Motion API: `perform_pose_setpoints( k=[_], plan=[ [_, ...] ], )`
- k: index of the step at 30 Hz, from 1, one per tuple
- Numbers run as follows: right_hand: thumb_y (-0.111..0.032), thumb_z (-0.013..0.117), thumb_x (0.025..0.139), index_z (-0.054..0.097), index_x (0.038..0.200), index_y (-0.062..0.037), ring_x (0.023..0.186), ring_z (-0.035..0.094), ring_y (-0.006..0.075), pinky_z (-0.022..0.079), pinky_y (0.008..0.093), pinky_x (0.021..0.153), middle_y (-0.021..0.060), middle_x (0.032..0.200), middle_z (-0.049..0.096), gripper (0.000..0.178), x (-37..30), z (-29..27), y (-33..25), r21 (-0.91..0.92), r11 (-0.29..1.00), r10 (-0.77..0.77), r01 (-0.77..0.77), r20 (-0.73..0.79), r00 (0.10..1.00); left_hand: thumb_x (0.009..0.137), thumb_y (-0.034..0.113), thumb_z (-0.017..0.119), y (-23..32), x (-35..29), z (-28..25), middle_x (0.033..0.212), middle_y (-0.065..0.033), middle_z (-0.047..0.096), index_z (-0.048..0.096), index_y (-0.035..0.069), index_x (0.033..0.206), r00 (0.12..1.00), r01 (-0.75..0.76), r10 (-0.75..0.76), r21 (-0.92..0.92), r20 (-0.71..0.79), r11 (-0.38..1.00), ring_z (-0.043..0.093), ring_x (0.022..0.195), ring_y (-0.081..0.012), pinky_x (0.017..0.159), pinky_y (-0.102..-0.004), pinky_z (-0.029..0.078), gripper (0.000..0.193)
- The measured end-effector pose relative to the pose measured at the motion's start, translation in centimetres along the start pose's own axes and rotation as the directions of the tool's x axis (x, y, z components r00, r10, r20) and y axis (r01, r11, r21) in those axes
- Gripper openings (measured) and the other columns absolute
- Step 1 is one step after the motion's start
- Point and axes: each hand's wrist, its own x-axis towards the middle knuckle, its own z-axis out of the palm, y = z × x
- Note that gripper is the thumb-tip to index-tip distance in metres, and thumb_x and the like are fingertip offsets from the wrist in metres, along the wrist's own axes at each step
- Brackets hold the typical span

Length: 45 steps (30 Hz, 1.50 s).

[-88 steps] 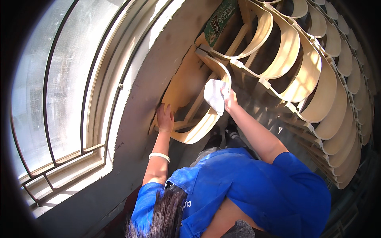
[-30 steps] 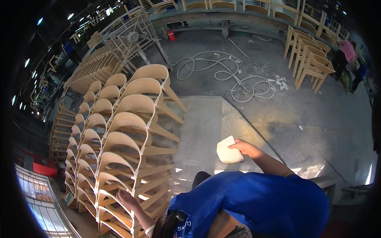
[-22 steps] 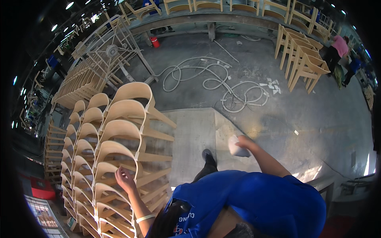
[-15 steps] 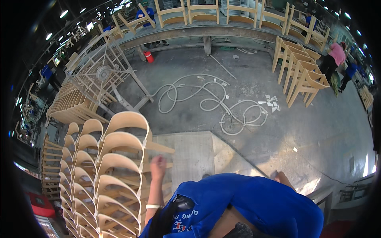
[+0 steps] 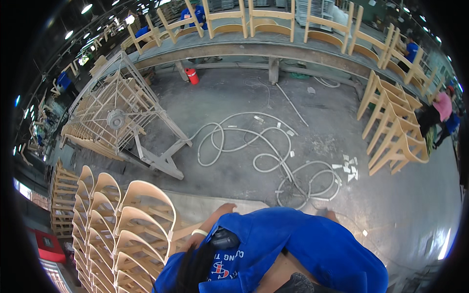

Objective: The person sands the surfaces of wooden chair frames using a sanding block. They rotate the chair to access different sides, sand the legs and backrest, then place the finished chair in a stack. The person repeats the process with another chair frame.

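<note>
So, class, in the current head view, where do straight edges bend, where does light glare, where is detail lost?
In the head view, the long table bows into an arch; ceiling lamps burn white at upper left; pale sheen washes the grey floor near the right hand; the corners fall black.

Shirt (image 5: 322, 244), blue: white capital lettering (image 5: 232, 258) on chest, inverted in view, partly lost in folds; red-and-white emblem (image 5: 220, 269) just beside it. Co-worker's shirt (image 5: 199, 18), blue, beyond far edge of table (image 5: 229, 51), toward its left end: pale-and-orange patch (image 5: 185, 15), too small to read.
</note>
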Motion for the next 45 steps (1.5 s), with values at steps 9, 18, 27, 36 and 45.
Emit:
perform_pose_setpoints(
  k=[9, 18, 27, 36, 45],
  plan=[
    [-0.029, 0.074, 0.067, 0.063, 0.102, 0.0037, 0.094, 0.062, 0.0342, 0.049, 0.0419, 0.081, 0.0211, 0.101, 0.064, 0.049, 26.8, -30.9, -24.2, 0.170, 0.950, -0.196, 0.263, -0.334, 0.922, 0.076, 0.029, 0.068, -12.6, 4.0, -1.0, 0.107, -0.0171, 0.063, 0.060, 0.007, 0.113, 0.762, 0.597, -0.641, -0.492, 0.099, 0.634, 0.059, 0.101, -0.0298, 0.084, -0.0405, 0.047, 0.044],
    [-0.033, 0.069, 0.071, 0.051, 0.119, 0.0009, 0.110, 0.053, 0.0363, 0.043, 0.0432, 0.092, 0.0230, 0.116, 0.057, 0.062, 36.2, -33.5, -36.6, -0.091, 0.990, -0.088, 0.108, 0.197, 0.976, 0.074, 0.028, 0.069, -29.4, 21.8, -15.3, 0.100, -0.0155, 0.066, 0.063, 0.007, 0.108, 0.991, -0.052, 0.028, 0.181, 0.134, 0.982, 0.064, 0.090, -0.0260, 0.077, -0.0378, 0.050, 0.040],
    [-0.032, 0.069, 0.071, 0.060, 0.100, 0.0022, 0.095, 0.060, 0.0329, 0.046, 0.0411, 0.080, 0.0203, 0.100, 0.062, 0.046, 51.1, -47.4, -44.4, -0.061, 0.998, 0.005, 0.001, 0.099, 0.995, 0.075, 0.025, 0.067, -39.0, 40.0, -42.0, 0.063, -0.0073, 0.066, 0.068, 0.005, 0.073, 0.793, 0.255, -0.545, -0.665, -0.271, 0.702, 0.063, 0.059, -0.0174, 0.056, -0.0317, 0.049, 0.019],
    [-0.029, 0.074, 0.065, 0.066, 0.086, 0.0054, 0.078, 0.066, 0.0297, 0.051, 0.0380, 0.066, 0.0179, 0.081, 0.067, 0.041, 74.1, -67.4, -74.1, -0.320, 0.884, -0.369, 0.341, -0.027, 0.929, 0.080, 0.046, 0.061, -47.8, 49.1, -50.5, 0.070, -0.0148, 0.066, 0.068, 0.002, 0.074, 0.619, 0.504, -0.762, -0.650, -0.189, 0.570, 0.064, 0.065, -0.0285, 0.064, -0.0381, 0.050, 0.045],
    [-0.020, 0.070, 0.071, 0.065, 0.098, 0.0046, 0.088, 0.065, 0.0269, 0.049, 0.0369, 0.078, 0.0173, 0.092, 0.068, 0.037, 75.9, -74.3, -112.4, -0.036, 0.673, -0.733, 0.739, 0.101, 0.673, 0.084, 0.048, 0.059, -61.2, 53.5, -57.4, 0.073, -0.0095, 0.068, 0.066, 0.001, 0.090, 0.505, 0.531, -0.855, -0.823, 0.116, 0.202, 0.066, 0.062, -0.0176, 0.060, -0.0327, 0.051, 0.048]
  ],
)
